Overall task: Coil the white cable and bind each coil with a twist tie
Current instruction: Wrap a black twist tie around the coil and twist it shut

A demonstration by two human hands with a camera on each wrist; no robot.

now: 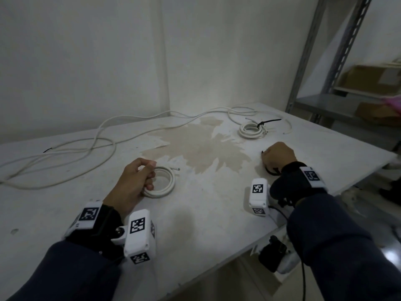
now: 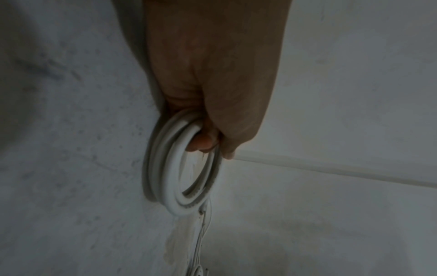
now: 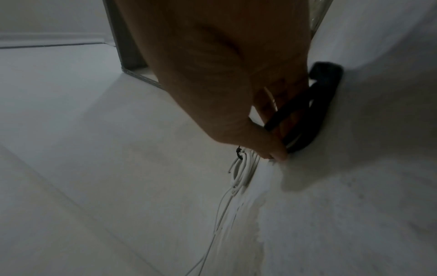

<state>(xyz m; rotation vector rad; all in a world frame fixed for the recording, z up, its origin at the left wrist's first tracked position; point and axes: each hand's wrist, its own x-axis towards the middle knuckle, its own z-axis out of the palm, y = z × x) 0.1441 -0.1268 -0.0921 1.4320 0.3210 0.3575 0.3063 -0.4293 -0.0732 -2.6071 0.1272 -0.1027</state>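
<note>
Head view shows the left hand with fingers curled round the near side of a white cable coil lying on the table. Out to its right, the right hand closes on a black twist tie bent into a loop against the tabletop. Beyond that hand rests a tied coil, with loose white cable trailing away past the left-hand grip.

Stained white table; grey metal shelving right, cardboard boxes on it.
</note>
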